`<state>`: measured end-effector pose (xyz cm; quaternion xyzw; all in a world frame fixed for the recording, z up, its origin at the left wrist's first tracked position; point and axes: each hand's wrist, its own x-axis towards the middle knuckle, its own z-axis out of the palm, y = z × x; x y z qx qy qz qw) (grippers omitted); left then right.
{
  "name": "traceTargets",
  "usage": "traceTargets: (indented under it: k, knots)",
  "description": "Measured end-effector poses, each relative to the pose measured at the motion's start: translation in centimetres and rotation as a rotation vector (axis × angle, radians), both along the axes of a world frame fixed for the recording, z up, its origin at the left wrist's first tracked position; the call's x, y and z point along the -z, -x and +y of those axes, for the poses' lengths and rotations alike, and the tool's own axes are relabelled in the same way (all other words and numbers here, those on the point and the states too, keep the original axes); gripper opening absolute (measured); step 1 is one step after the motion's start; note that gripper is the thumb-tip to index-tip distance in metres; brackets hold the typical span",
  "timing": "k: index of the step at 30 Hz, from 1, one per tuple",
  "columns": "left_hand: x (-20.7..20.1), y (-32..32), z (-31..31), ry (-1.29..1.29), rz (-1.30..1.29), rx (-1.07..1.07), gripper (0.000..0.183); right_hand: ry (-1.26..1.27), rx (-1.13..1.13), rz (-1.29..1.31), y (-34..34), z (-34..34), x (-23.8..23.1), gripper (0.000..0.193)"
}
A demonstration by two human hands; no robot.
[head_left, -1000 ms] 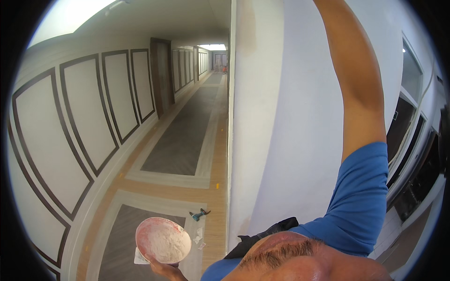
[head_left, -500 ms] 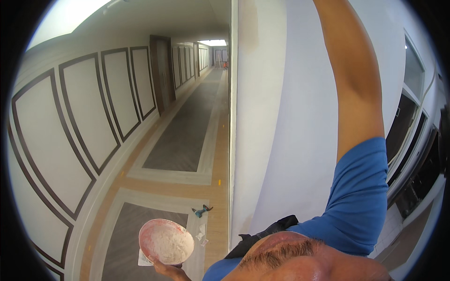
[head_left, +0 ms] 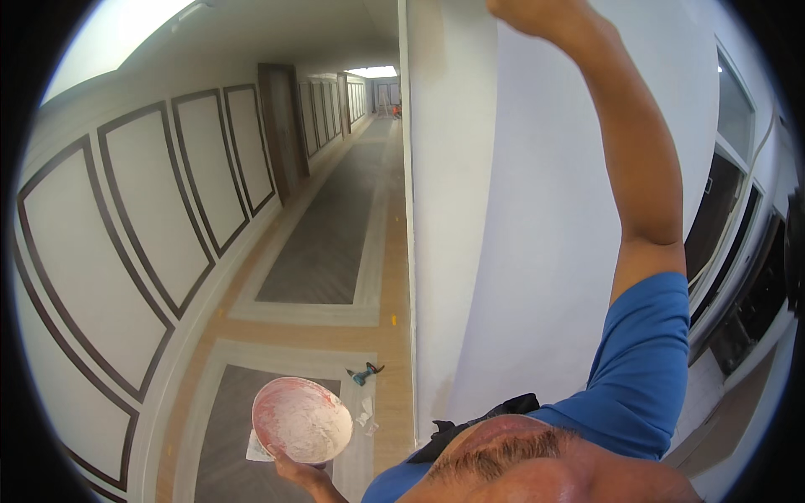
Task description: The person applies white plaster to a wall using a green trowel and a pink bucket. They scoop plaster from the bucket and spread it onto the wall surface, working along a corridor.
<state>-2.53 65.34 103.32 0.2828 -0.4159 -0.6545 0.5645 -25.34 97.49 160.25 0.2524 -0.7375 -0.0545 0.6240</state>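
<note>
My left hand (head_left: 300,476) grips a pinkish bowl (head_left: 267,411) by its near rim, the thumb at the edge. White, paste-like filler (head_left: 312,426) coats the inside of the bowl. My right arm is raised high along the white wall (head_left: 545,210). At the top edge of the picture my right hand (head_left: 541,17) is partly cut off; it looks closed, and whatever it holds lies outside the view. Just below the bowl's left side shows a white flat piece (head_left: 256,450).
A teal cordless drill (head_left: 363,375) lies on the corridor floor, with white scraps (head_left: 366,417) beside it. The wall's corner edge (head_left: 408,251) runs upright next to the corridor. Dark-framed panels (head_left: 159,210) line the left wall. A glazed frame (head_left: 736,109) stands at right.
My right hand has come down and left into the picture's top edge, the elbow bending more. The bowl has shifted slightly right as the view moved a little.
</note>
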Motion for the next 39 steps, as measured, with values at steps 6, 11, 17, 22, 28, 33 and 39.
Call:
traceTargets:
  k: [6, 11, 17, 22, 28, 33, 39]
  knots:
    - [2.2, 0.2, -0.5, 0.019, 0.051, 0.026, 0.078, 0.204, -0.139, 0.239, 1.5, 1.2, -10.3, 0.028]
    - [2.5, 0.1, 0.2, -0.055, 0.035, -0.006, 0.077, 0.200, 0.022, 0.234, 3.0, -0.1, -14.8, 0.026]
    - [1.8, -0.2, 1.0, -0.107, 0.002, -0.055, 0.076, 0.138, 0.048, 0.181, 5.3, -1.0, -16.3, 0.024]
    - [0.9, -0.1, 1.4, -0.145, -0.003, -0.056, 0.076, 0.050, 0.075, 0.091, 4.2, -1.5, -11.8, 0.021]
    - [0.9, 1.1, 0.8, -0.107, 0.099, 0.053, 0.073, 0.003, 0.044, -0.041, 0.4, -2.8, 0.1, 0.016]
    - [1.1, 1.0, -0.1, -0.070, 0.113, 0.144, 0.071, -0.211, 0.048, -0.090, -0.9, -3.0, 7.5, 0.019]
    - [0.6, 0.9, 0.2, -0.032, 0.123, 0.206, 0.072, -0.418, 0.012, -0.024, -0.8, -2.1, 13.1, 0.011]
